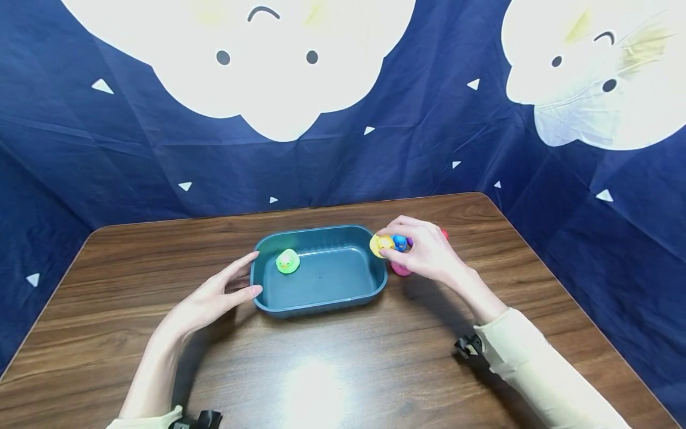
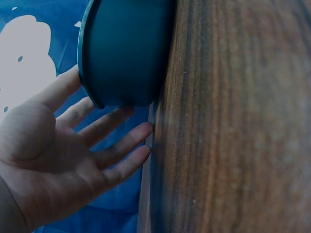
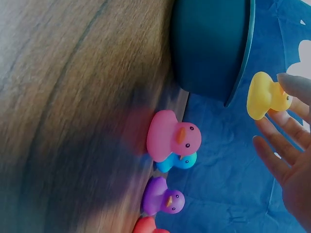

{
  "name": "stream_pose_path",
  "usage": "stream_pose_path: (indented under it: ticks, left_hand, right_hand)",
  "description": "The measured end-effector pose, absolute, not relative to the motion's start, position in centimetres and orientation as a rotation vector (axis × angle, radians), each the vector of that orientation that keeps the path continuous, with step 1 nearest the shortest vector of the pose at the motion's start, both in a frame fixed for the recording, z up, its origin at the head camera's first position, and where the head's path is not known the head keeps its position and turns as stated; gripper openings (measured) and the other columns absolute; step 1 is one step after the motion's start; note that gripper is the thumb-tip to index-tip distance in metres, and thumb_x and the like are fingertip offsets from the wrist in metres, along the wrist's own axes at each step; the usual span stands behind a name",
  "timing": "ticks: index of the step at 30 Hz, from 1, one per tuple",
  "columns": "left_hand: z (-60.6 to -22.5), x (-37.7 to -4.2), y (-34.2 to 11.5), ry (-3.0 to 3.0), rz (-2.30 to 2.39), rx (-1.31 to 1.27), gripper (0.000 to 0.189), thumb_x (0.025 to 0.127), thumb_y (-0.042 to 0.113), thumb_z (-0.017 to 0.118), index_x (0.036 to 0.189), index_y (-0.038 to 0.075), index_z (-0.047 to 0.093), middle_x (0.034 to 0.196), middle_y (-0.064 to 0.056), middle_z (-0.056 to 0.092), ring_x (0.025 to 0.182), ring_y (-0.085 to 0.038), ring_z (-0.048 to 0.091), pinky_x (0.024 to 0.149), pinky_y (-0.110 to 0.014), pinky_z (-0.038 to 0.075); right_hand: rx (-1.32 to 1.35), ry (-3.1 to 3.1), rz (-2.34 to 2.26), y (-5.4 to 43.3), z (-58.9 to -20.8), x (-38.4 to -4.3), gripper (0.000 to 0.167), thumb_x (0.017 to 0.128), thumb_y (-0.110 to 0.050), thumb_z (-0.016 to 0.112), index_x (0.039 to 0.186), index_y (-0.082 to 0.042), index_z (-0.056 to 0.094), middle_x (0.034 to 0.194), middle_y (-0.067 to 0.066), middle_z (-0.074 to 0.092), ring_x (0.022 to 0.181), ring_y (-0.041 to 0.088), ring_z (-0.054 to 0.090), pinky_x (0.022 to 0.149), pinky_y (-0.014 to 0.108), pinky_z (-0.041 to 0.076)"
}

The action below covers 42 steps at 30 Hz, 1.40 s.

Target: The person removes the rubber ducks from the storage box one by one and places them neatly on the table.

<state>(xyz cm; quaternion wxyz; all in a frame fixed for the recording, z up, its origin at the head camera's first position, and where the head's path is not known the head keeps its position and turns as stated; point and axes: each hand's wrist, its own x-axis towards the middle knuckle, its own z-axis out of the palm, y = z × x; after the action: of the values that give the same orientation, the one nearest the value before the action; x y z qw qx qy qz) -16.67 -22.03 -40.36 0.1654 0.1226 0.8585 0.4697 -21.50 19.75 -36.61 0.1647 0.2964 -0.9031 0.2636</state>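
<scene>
Between thumb and fingers, my right hand [image 1: 423,247] pinches a yellow rubber duck [image 3: 262,96], raised above the table at the right end of a dark teal tub [image 1: 321,280]. My left hand [image 1: 217,298] rests at the tub's left end, thumb and fingertips at the rim, fingers spread and fairly straight in the left wrist view. Inside the tub, toward the left, sits a green rubber duck [image 1: 287,262]. Below the right hand stand a pink duck [image 3: 167,136], a blue duck [image 3: 177,161] partly behind it, a purple duck [image 3: 160,195] and a red duck [image 3: 148,225], cut off by the frame edge.
The wooden table [image 1: 257,369] reaches back to a dark blue cloth [image 1: 161,161] printed with white clouds and triangles, which also hangs along the sides. The loose ducks stand in a row just right of the tub.
</scene>
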Motion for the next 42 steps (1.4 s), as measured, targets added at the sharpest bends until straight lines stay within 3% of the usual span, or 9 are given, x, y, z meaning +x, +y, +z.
stream_pose_path:
  ticks: [10, 17, 24, 31, 42]
  left_hand:
    - [-40.1, -16.5, -22.0, 2.459, 1.322, 0.361, 0.078, 0.103, 0.039, 0.063, 0.166, 0.022, 0.02, 0.166, -0.022, 0.033, 0.146, -0.044, 0.045, 0.115, -0.059, 0.041]
    - [-40.0, -16.5, -22.0, 2.453, 1.335, 0.365, 0.079, 0.103, 0.038, 0.063, 0.166, 0.021, 0.02, 0.166, -0.023, 0.033, 0.146, -0.045, 0.045, 0.115, -0.059, 0.041]
    - [-40.1, -16.5, -22.0, 2.437, 1.36, 0.37, 0.079, 0.103, 0.037, 0.064, 0.166, 0.02, 0.02, 0.164, -0.024, 0.035, 0.146, -0.046, 0.045, 0.115, -0.059, 0.041]
    - [-40.2, -16.5, -22.0, 2.432, 1.364, 0.367, 0.079, 0.103, 0.037, 0.063, 0.166, 0.021, 0.019, 0.164, -0.023, 0.035, 0.146, -0.046, 0.044, 0.115, -0.06, 0.04]
    - [-40.3, -16.4, -22.1, 2.438, 1.368, 0.364, 0.079, 0.102, 0.038, 0.064, 0.166, 0.021, 0.021, 0.163, -0.022, 0.037, 0.145, -0.045, 0.045, 0.114, -0.059, 0.04]
  right_hand:
    - [0.785, -2.565, 0.738, 20.7, -36.7, -21.3, 0.023, 0.083, -0.025, 0.085, 0.106, -0.022, 0.079, 0.097, -0.011, 0.073, 0.085, 0.007, 0.066, 0.075, 0.036, 0.054]
    - [0.754, -2.581, 0.716, 21.6, -36.7, -21.2, 0.023, 0.083, -0.026, 0.086, 0.105, -0.023, 0.08, 0.098, -0.012, 0.073, 0.084, 0.006, 0.064, 0.074, 0.031, 0.051]
    - [0.744, -2.588, 0.697, 22.2, -36.8, -21.1, 0.025, 0.083, -0.026, 0.087, 0.106, -0.022, 0.08, 0.099, -0.012, 0.073, 0.085, 0.006, 0.064, 0.075, 0.035, 0.054]
    - [0.757, -2.575, 0.649, 22.9, -36.8, -21.0, 0.024, 0.083, -0.025, 0.086, 0.106, -0.021, 0.08, 0.097, -0.011, 0.073, 0.076, 0.004, 0.058, 0.065, 0.024, 0.048]
    - [0.686, -2.62, 0.645, 23.6, -37.1, -21.0, 0.025, 0.083, -0.027, 0.087, 0.106, -0.023, 0.078, 0.099, -0.012, 0.075, 0.084, 0.007, 0.068, 0.073, 0.032, 0.052]
